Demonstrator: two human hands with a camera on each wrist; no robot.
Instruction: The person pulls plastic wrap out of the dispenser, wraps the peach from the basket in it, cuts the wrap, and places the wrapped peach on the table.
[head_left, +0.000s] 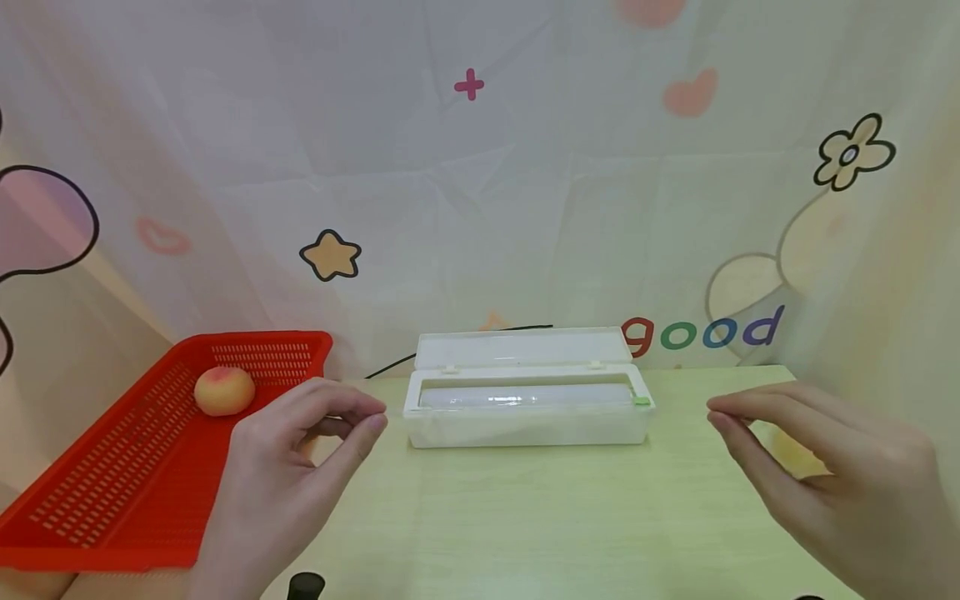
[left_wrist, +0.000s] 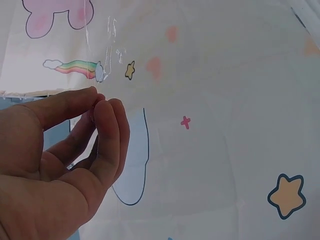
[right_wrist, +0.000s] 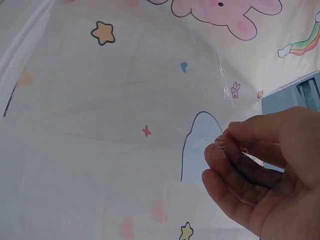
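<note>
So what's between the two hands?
Head view: the white box, beyond them on the table. Clear film glints at the left hand and right hand in the wrist views; its span is unclear.

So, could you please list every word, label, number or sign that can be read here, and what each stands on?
"good": multicoloured lettering low on the printed cloth backdrop, right of the white box in the head view.
"+": a pink plus sign on the same backdrop, higher up.
No label, brand or number can be read on the white box or red basket.
</note>
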